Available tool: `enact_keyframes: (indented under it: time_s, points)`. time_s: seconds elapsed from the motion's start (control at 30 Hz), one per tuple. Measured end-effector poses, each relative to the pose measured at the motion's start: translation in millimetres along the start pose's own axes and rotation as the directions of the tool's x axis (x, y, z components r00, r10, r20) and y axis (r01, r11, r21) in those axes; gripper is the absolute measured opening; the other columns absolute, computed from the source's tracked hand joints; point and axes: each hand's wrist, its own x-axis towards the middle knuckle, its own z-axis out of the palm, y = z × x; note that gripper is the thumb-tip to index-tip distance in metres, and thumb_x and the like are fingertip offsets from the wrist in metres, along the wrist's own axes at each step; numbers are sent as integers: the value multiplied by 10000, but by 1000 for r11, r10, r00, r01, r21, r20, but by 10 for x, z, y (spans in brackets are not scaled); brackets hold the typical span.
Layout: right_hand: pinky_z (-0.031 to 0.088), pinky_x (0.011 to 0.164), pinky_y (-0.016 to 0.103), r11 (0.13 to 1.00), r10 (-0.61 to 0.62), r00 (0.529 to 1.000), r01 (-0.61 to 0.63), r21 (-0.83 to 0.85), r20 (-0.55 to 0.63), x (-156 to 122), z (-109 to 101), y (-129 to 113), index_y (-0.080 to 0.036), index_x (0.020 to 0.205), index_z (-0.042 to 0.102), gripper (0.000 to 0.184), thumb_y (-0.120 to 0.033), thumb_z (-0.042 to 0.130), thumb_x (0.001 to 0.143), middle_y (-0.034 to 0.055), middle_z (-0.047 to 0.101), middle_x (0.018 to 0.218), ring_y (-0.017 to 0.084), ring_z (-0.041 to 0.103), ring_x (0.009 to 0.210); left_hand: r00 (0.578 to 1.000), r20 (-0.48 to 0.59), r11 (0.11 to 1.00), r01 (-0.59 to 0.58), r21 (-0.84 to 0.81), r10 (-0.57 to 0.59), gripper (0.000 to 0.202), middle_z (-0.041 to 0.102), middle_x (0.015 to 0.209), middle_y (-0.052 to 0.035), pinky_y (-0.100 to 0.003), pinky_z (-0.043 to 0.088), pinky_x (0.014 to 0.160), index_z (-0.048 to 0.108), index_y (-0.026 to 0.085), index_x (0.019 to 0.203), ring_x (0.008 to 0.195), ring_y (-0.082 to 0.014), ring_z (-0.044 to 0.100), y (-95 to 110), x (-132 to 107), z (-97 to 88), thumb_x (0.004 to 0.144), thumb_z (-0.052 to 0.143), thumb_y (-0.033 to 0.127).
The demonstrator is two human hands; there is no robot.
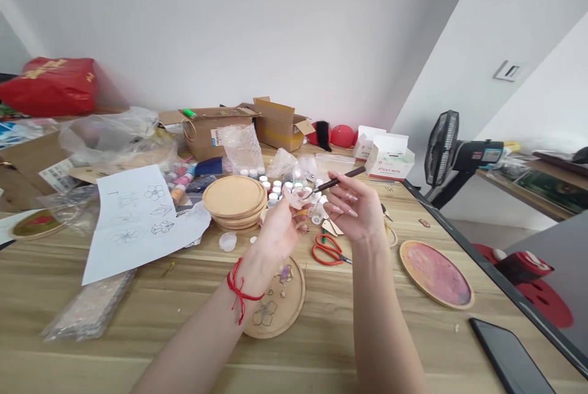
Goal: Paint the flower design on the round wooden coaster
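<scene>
Left grip [278,225] pinches a translucent cup [293,199], right grip [361,210] a dark brush [326,185], near scissors [327,249] and stacked plates [234,197].

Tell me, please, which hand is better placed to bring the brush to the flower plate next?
Probably the right hand: it holds the brush. The left hand seems occupied with a translucent cup, and its forearm partly covers the flower plate in this view.

The light is bright and soft (edges look stretched)
</scene>
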Motion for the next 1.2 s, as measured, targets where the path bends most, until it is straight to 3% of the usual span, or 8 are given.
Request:
enact_keyframes:
  time_s: [0.17, 0.43, 0.67, 0.87, 1.03, 1.2]
  points:
    - [215, 352, 180, 1000, -6, 999, 5, 28, 37, 22, -47, 0, -194, 748, 633, 74, -223, 602, 809, -148, 148, 426, 38, 87, 320, 998, -55, 1000, 8, -26, -9, 205, 611, 684, 6, -183, 365, 459, 624, 154, 849, 496, -66, 506, 5, -7, 20, 964, 549, 306]
    - [210, 377, 185, 980, 61, 998, -61, 190, 7, 11, -37, 24, -183, 711, 604, 68, -195, 562, 762, -152, 188, 391, 45, 74, 329, 996, -83, 1000, 27, -7, -28, 97, 637, 721, 7, -173, 347, 455, 621, 144, 886, 526, -67, 516, 37, -66, 74, 933, 540, 117]
    - [213, 376, 167, 936, 163, 986, -139, 324, -47, -6, 19, 22, -167, 686, 586, 89, -169, 546, 766, -140, 201, 412, 46, 87, 354, 995, -102, 1000, 8, -8, -9, 135, 626, 695, 12, -171, 348, 452, 635, 148, 918, 491, -58, 512, 45, -77, 72, 968, 515, 186]
    - [258, 377, 145, 889, 233, 969, -181, 419, -76, -15, 82, 15, -150, 769, 592, 125, -81, 490, 790, -130, 256, 449, 37, 153, 353, 997, -73, 1000, -6, -21, 4, 133, 647, 746, 21, -172, 361, 470, 644, 169, 943, 498, -53, 515, 56, -62, 30, 964, 553, 263]
    - [298, 388, 161, 964, 115, 989, -87, 252, -97, -65, 150, -17, -149, 842, 647, 84, -159, 564, 838, -114, 348, 479, 32, 199, 362, 999, -31, 998, 42, -39, -44, 158, 637, 720, 4, -196, 354, 467, 629, 174, 908, 488, -73, 507, 106, -128, 41, 968, 528, 281]
    - [300, 407, 213, 980, -152, 985, 139, -141, -82, -92, 190, 37, -186, 823, 694, 309, -491, 728, 788, -113, 291, 488, 47, 253, 383, 990, 37, 986, 141, -86, -138, 140, 637, 694, -3, -199, 354, 480, 604, 164, 822, 489, -74, 514, 139, -206, 85, 938, 534, 199]
